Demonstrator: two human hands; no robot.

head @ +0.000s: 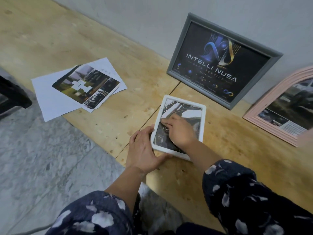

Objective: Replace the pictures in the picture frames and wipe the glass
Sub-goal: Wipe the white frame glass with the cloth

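At the bottom of the view two dark sleeves [254, 192] with pale blotches reach forward over a plywood board [118, 48] laid on a marbled floor [42, 150]. Just below centre, the left hand [144, 150] grips the near-left corner of a small white frame [202, 122], fingers curled over its left edge and thumb along its near edge. The white frame lies flat on the board with a dark print [184, 109] inside it. The right hand [179, 131] rests on that print, fingers held straight and pressed flat toward the frame's left side, gripping nothing. Left of centre, well apart from the hands, a stack of photo prints [86, 84] lies on white sheets [49, 99] that overhang the board's edge. At the far left edge sits a dark object [11, 92], too cropped to identify. Beyond the white frame, in the upper right, a grey frame [220, 60] with a dark poster reading "INTELLI NUSA" leans against the pale wall [169, 14]. At the right edge a pink frame [264, 106] with an arched opening leans too, partly cut off.
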